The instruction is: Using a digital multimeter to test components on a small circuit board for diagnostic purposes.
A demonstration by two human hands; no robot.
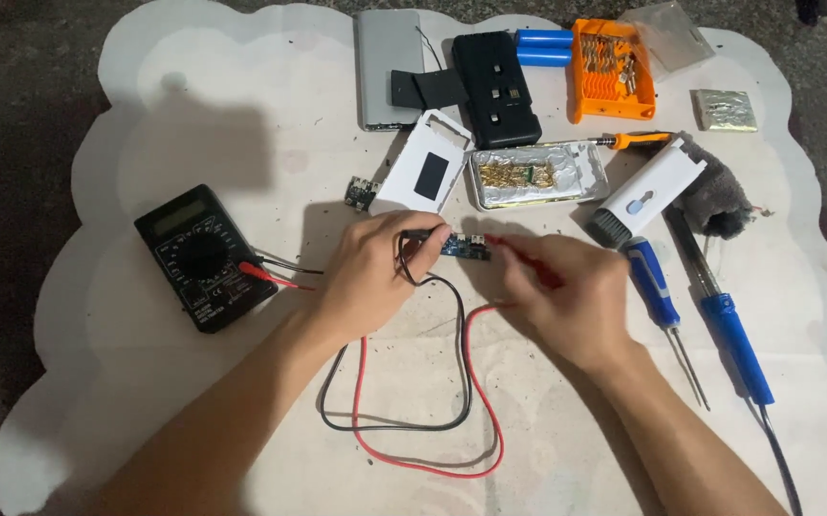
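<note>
Just beyond the fingers of both hands lies a foil-lined tray (537,175) holding a heap of small brass-coloured metal parts, and farther off, past the right hand, an orange bit case (611,69) stands open with rows of screwdriver bits in its slots. The left hand (370,279) has its fingers (429,238) curled tight, pinching the black probe (411,235), whose tip rests at the left end of a small blue circuit board (461,246) lying on the white mat (193,105) between the two hands. The right hand (566,296) has its fingers (528,260) pressed together around the red probe (514,250), its tip touching the board's right end. From the fingers the black lead (461,354) and red lead (475,382) loop toward the person and run back to the black multimeter (205,256), well to the left of the left hand. Just beyond the left fingers sits a white casing (425,175) with a dark window, and a tiny second board (361,192) beside it. To the right of the right hand lie a white brush tool (647,189), blue-handled tweezers (657,291) and a blue soldering iron (733,334). Far beyond the fingers are a silver power-bank shell (386,67), a black battery holder (495,86) and two blue cells (542,46).
</note>
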